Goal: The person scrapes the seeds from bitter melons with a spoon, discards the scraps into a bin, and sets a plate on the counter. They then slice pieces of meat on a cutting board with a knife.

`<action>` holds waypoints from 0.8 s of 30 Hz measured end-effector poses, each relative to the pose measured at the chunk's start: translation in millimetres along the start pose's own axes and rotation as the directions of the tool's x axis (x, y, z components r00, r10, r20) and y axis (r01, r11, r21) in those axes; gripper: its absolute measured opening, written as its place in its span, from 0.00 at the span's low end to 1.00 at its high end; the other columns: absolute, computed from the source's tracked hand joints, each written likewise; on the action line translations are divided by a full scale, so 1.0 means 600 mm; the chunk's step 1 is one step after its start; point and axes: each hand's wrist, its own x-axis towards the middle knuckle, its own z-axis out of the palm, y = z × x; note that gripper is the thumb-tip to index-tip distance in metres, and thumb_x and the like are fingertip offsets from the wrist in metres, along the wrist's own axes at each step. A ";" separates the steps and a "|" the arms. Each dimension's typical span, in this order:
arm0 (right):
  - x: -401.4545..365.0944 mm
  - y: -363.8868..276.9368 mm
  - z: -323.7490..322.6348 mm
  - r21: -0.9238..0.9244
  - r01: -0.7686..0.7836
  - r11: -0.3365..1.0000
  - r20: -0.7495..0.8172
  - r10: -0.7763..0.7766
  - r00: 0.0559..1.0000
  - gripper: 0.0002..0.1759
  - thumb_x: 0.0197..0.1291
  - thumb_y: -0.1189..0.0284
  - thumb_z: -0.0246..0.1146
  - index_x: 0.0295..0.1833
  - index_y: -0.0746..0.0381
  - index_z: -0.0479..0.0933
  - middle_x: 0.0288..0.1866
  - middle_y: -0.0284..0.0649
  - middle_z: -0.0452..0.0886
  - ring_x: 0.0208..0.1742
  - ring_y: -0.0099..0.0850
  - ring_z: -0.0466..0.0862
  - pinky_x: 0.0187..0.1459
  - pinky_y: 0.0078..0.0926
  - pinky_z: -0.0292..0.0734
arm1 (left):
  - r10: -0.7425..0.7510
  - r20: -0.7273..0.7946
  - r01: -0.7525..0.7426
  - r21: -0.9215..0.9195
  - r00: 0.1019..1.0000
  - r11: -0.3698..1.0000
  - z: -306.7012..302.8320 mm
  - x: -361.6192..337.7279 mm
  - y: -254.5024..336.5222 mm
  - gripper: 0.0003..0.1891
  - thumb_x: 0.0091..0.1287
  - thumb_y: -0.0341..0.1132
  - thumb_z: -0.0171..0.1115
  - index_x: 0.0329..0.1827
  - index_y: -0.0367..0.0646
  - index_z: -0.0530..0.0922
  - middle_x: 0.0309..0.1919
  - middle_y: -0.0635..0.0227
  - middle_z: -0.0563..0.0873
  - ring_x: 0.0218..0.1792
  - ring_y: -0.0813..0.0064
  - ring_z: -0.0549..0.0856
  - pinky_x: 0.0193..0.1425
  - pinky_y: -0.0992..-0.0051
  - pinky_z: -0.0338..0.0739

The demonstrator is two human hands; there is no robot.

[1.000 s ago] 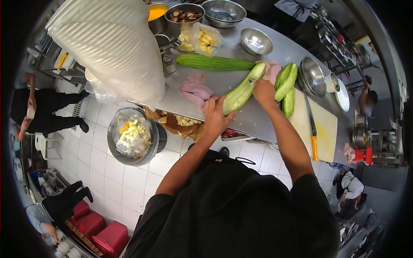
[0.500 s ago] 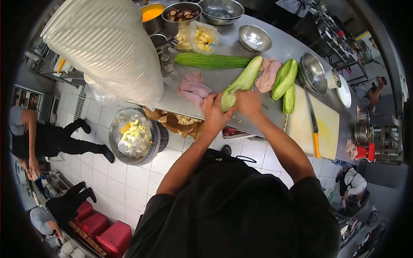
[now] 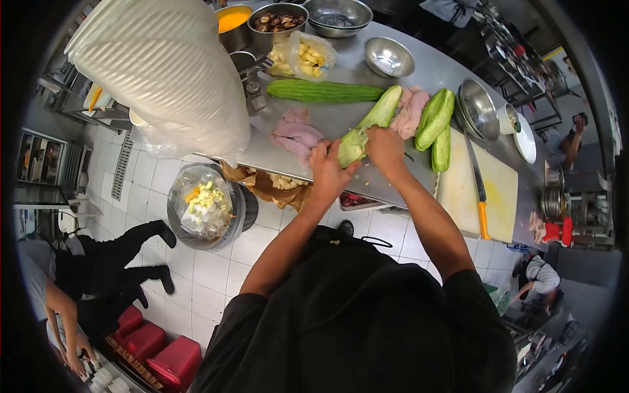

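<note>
While the L hand (image 3: 331,171) steadies the near end of the cut gourd (image 3: 381,110), the R hand (image 3: 385,152) works at its pale inner face. Step in hand looks to be clearing out the soft core, prob. approx. midway, as the broken flesh shows nearest the hands & the far end looks smoother; can't tell how deep it goes.

L hand: fingers partly bent over the near end, thumb on the other side, i.e. pinching it. R hand: fingers curled in & pressed together at the gourd's edge; whatever they pinch is hidden. A dark tip (image 3: 409,157) sits just beside that hand, poss. a tool handle, but can't say for sure.

The gourd lies cut side up on the steel counter (image 3: 449,69), slanting away to the R, w/ its far end near the whole gourd (image 3: 324,92). Pink meat (image 3: 298,134) is L of it, more meat (image 3: 411,112) just beside it on the R, then the other cut pieces (image 3: 435,121). Knife (image 3: 483,213) rests on the board (image 3: 501,187), well apart from both hands. A few pale bits lie on the counter nr the R hand.

Next stroke calls for a firm L grip, fingertips out of the R hand's path, & light, even pressure; the gourd could roll or its wall split if pushed too hard.
</note>
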 end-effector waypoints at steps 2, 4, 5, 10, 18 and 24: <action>-0.015 -0.018 0.017 0.010 0.117 0.993 -0.025 -0.117 0.993 0.11 0.49 0.73 0.64 0.40 0.60 0.84 0.31 0.51 0.86 0.34 0.47 0.88 0.37 0.46 0.83 | -0.003 0.003 0.003 0.001 1.000 1.000 0.001 0.003 0.000 0.37 0.44 0.40 0.81 0.59 0.32 0.79 0.52 0.52 0.77 0.54 0.51 0.74 0.60 0.57 0.69; -0.024 -0.023 0.015 0.005 0.168 0.986 -0.033 -0.168 0.985 0.11 0.50 0.74 0.63 0.40 0.60 0.84 0.31 0.50 0.86 0.33 0.47 0.88 0.37 0.45 0.83 | 0.005 0.004 -0.005 0.015 1.000 1.000 0.005 0.001 -0.003 0.38 0.45 0.42 0.80 0.60 0.32 0.78 0.53 0.53 0.76 0.54 0.51 0.73 0.61 0.56 0.68; -0.020 -0.021 0.011 -0.003 0.174 0.985 -0.029 -0.174 0.984 0.11 0.50 0.75 0.63 0.40 0.60 0.85 0.32 0.50 0.86 0.34 0.47 0.87 0.37 0.45 0.83 | 0.005 0.001 -0.005 0.005 1.000 1.000 0.008 0.000 -0.004 0.38 0.44 0.42 0.81 0.59 0.31 0.78 0.53 0.53 0.77 0.54 0.51 0.74 0.61 0.57 0.69; 0.009 0.018 0.006 -0.018 0.132 0.991 -0.062 -0.133 0.989 0.10 0.49 0.73 0.64 0.38 0.61 0.84 0.30 0.49 0.86 0.33 0.47 0.88 0.36 0.46 0.83 | -0.003 -0.003 0.003 -0.008 1.000 1.000 0.001 0.000 -0.001 0.39 0.43 0.41 0.82 0.59 0.29 0.78 0.52 0.51 0.78 0.54 0.50 0.75 0.60 0.59 0.70; -0.037 -0.009 0.017 0.057 0.194 0.979 0.003 -0.194 0.981 0.09 0.46 0.73 0.66 0.35 0.64 0.83 0.30 0.51 0.86 0.34 0.47 0.88 0.36 0.44 0.83 | -0.004 -0.001 0.004 -0.010 1.000 1.000 0.000 -0.001 -0.005 0.37 0.46 0.39 0.80 0.60 0.28 0.78 0.52 0.49 0.78 0.55 0.50 0.75 0.61 0.58 0.70; -0.061 -0.050 0.022 -0.056 0.227 0.972 0.096 -0.221 0.971 0.14 0.47 0.71 0.67 0.42 0.62 0.85 0.31 0.49 0.86 0.34 0.46 0.87 0.36 0.45 0.82 | 0.033 -0.033 -0.033 -0.007 0.999 0.999 0.012 -0.001 -0.015 0.37 0.48 0.41 0.77 0.60 0.28 0.77 0.52 0.50 0.77 0.54 0.49 0.74 0.59 0.56 0.69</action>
